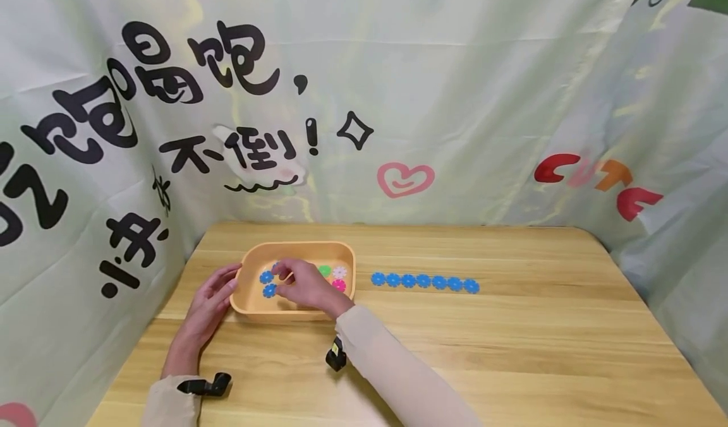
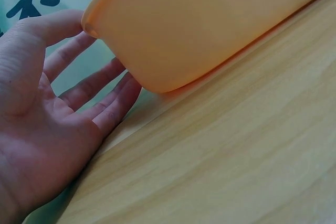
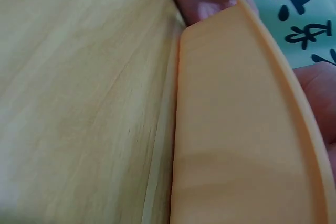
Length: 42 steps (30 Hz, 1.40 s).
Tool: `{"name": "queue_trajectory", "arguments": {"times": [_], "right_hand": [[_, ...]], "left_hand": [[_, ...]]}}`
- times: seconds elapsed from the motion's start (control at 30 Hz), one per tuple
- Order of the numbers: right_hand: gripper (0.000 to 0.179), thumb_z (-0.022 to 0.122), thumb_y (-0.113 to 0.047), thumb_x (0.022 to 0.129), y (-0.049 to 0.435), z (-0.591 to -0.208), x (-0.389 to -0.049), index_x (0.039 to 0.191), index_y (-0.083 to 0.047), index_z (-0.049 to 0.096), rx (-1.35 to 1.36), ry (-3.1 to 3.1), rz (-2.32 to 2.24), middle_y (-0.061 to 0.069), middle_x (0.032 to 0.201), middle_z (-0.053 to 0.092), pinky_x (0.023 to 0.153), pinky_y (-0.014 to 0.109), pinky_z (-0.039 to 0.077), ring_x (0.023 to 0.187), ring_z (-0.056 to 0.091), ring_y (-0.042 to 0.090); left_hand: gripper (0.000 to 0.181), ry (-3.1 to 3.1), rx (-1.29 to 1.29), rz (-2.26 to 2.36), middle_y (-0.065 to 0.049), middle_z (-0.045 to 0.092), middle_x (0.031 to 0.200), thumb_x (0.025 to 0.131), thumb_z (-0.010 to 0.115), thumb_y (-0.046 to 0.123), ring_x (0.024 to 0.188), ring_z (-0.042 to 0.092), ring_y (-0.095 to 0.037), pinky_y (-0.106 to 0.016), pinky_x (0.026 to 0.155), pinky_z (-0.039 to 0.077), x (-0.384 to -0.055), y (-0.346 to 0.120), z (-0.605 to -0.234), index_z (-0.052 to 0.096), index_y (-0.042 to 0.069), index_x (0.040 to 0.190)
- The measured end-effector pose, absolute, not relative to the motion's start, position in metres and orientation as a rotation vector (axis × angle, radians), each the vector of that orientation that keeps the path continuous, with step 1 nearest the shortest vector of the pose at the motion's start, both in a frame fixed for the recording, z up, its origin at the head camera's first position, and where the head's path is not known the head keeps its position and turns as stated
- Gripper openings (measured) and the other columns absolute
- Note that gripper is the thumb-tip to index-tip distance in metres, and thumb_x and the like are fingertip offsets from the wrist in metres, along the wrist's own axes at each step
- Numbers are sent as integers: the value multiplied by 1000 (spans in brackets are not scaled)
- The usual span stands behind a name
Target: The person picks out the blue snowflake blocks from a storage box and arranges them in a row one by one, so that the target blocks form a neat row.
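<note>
An orange tray [image 1: 244, 300] stands at the left of the table, with blue flower-shaped discs [image 1: 267, 277] lying near its left end. My left hand [image 1: 207, 304] rests against the tray's left end. In the left wrist view, the left hand [image 2: 58, 93] has its thumb at the rim and its other fingers loosely extended along the outer wall. Reaching over the front rim, my right hand [image 1: 309, 286] is inside the tray, thumb and index finger apart beside the blue discs. Its other fingers are partly hidden, and the tray wall [image 3: 236, 114] covers much of it in the right wrist view.
A row of several blue flower discs [image 1: 423, 281] lies on the table right of the tray. A green disc [image 1: 325, 271], a pale pink one [image 1: 339, 272] and a bright pink one [image 1: 339, 285] sit at the tray's right end. A printed curtain [image 1: 455, 111] hangs behind.
</note>
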State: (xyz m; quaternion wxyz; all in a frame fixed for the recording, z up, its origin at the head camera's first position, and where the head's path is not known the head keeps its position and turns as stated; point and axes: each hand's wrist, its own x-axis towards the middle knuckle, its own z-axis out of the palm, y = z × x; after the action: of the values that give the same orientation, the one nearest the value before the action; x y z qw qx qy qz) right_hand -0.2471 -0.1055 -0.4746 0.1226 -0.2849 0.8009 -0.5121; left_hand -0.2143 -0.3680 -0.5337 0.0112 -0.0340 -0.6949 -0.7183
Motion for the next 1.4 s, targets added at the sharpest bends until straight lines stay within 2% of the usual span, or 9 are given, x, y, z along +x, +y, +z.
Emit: {"name": "queue_trajectory", "arguments": {"times": [0.37,0.7,0.87,1.1,1.4], "right_hand": [[21,76,-3,88,-130,-487,-263,109,-2,72,-890,2524,-1199,5,95,65,75,15,46,81,52,8],[23,77,-10,90,-138,-489,-264,112,-6,75,-973,2640,-962,3,101,72,80,13,48,84,58,4],[20,82,-15,88,-137,-491,-265,106,-9,76,-988,2649,-925,-1,92,69,74,14,45,78,53,4],[18,81,-16,88,-135,-490,-264,103,-9,73,-1008,2635,-891,-8,81,57,70,15,43,74,49,6],[17,78,-11,90,-129,-486,-260,101,-12,65,-916,2599,-1003,-10,76,58,65,17,43,68,52,6]], "left_hand": [[45,-2167,-118,-2244,-5,49,140,108,52,12,123,56,-14,-26,94,55,-215,-367,-534,43,1,151],[46,-2182,-132,-2236,-3,48,140,108,53,14,123,56,-11,-25,94,54,-213,-370,-531,43,2,151],[45,-2169,-153,-2246,-1,51,139,108,52,12,121,57,-11,-25,92,55,-215,-370,-533,43,1,151],[45,-2174,-148,-2242,-2,50,139,108,52,12,121,57,-11,-25,93,55,-215,-370,-533,42,0,151],[46,-2154,-159,-2262,-7,48,140,108,51,11,123,56,-13,-24,94,54,-214,-369,-533,41,-1,151]]}}
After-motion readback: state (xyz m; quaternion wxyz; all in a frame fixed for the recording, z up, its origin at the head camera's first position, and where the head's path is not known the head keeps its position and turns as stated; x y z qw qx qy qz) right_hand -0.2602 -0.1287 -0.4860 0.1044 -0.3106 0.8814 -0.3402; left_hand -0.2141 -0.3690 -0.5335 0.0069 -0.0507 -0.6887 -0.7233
